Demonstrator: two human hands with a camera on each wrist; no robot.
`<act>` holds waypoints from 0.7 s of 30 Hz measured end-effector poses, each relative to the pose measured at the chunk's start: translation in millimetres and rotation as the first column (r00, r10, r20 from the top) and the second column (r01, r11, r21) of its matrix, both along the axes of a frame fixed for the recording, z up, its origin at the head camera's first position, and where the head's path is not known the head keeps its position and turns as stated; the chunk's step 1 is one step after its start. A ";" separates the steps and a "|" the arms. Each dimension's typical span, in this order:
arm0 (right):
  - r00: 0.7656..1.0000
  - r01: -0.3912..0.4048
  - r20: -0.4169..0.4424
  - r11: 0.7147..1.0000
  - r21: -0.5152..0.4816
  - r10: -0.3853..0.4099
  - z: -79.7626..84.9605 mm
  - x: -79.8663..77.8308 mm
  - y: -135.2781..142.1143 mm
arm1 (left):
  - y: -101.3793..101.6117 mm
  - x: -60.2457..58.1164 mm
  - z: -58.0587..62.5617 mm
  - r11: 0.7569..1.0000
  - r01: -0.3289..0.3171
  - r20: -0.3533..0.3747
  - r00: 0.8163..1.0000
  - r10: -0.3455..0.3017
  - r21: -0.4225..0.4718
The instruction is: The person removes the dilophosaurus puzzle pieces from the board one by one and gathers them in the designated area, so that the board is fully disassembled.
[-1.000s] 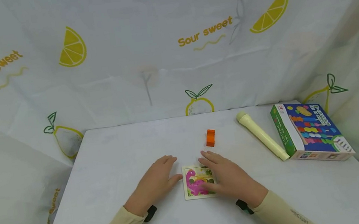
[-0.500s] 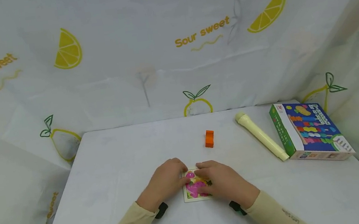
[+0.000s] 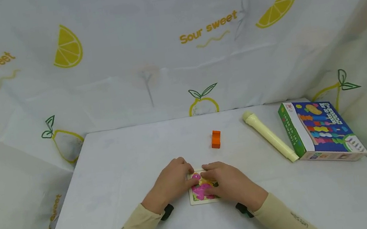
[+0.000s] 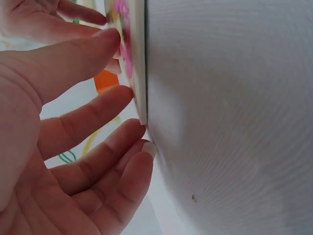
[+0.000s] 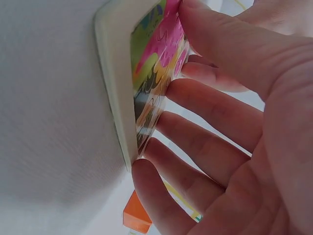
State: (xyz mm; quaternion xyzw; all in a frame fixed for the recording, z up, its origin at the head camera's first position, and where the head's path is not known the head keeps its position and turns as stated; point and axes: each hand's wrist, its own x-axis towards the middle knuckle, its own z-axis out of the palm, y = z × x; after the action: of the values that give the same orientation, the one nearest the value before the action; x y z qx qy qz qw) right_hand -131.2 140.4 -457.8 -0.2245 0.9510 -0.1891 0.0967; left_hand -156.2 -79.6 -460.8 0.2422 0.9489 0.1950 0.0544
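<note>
A small flat jigsaw puzzle [image 3: 199, 192] with a pink dinosaur and a pale frame lies on the table between the two hands. In the right wrist view its picture [image 5: 161, 54] looks glossy, as if under clear film. My left hand [image 3: 171, 182] is at its left side, thumb and fingertips touching the picture and the frame's edge. Across from it, my right hand [image 3: 232, 183] rests its fingertips on the picture's right part, fingers loosely bent, and hides that side. Neither hand visibly grips the puzzle, which lies flat.
An orange arched block [image 3: 216, 139] stands beyond the puzzle. To the right lie a pale yellow tube-shaped stick with a wider end [image 3: 270, 136] and a colourful bead-set box [image 3: 323, 131]. A white curtain [image 3: 127, 60] with lemon prints hangs behind the table [image 3: 119, 157].
Both hands have moved in to the puzzle and now touch it; the left came rightward from beside it. During the last half second they have barely moved, and the head view shifted slightly.
</note>
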 end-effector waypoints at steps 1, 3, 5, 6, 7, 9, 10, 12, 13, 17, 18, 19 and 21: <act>1.000 0.004 -0.001 1.000 0.000 -0.004 0.1 0.1 0.2 | 0.8 0.1 -1.1 1.000 -0.005 0.000 1.000 0.005 0.004; 1.000 0.011 0.002 1.000 -0.006 -0.011 0.7 0.4 0.1 | 2.0 0.3 -3.3 1.000 -0.017 -0.002 1.000 0.017 0.008; 1.000 0.018 0.007 1.000 -0.013 -0.018 1.4 0.6 -0.4 | 2.5 0.4 -4.9 0.999 -0.028 0.002 1.000 0.028 0.016; 1.000 0.017 0.006 1.000 -0.015 -0.017 1.4 0.7 -0.6 | 2.4 0.5 -5.5 0.999 -0.031 0.004 1.000 0.031 0.022; 1.000 0.019 0.010 1.000 -0.014 -0.019 1.6 0.7 -0.8 | 2.3 0.4 -6.0 0.999 -0.034 0.008 0.999 0.034 0.027; 1.000 0.022 0.015 1.000 -0.014 -0.021 2.1 1.0 -1.1 | 1.9 0.2 -6.5 0.999 -0.038 0.021 0.999 0.037 0.038; 1.000 0.023 0.016 1.000 -0.014 -0.023 1.8 0.9 -1.2 | 1.7 0.1 -6.9 0.998 -0.040 0.031 0.999 0.039 0.044; 1.000 0.023 0.017 1.000 -0.013 -0.023 1.1 0.8 -1.2 | 1.6 -0.5 -7.3 0.997 -0.046 0.052 0.998 0.043 0.058; 1.000 0.025 0.018 1.000 -0.009 -0.025 1.2 0.8 -1.2 | 1.8 -1.0 -7.5 0.996 -0.051 0.063 0.997 0.047 0.067; 1.000 0.015 0.002 1.000 -0.012 -0.015 1.3 0.4 -0.8 | 3.3 -2.6 -7.5 0.991 -0.071 0.100 0.993 0.059 0.118; 1.000 0.013 0.000 1.000 -0.013 -0.013 1.6 0.4 -0.6 | 3.7 -2.9 -7.5 0.988 -0.079 0.110 0.992 0.064 0.135; 1.000 0.011 -0.003 1.000 -0.018 -0.011 1.8 0.4 -0.5 | 4.1 -3.2 -7.3 0.984 -0.091 0.125 0.990 0.072 0.152; 1.000 0.009 -0.003 1.000 -0.026 -0.009 1.4 0.2 -0.2 | 4.6 -3.9 -7.1 0.977 -0.113 0.156 0.984 0.085 0.183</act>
State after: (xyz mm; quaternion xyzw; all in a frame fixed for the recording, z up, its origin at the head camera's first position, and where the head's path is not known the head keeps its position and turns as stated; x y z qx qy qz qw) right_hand -131.0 140.2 -456.4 -0.2216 0.9497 -0.2014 0.0916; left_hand -160.1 -74.9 -467.8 0.1837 0.9301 0.3047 0.0909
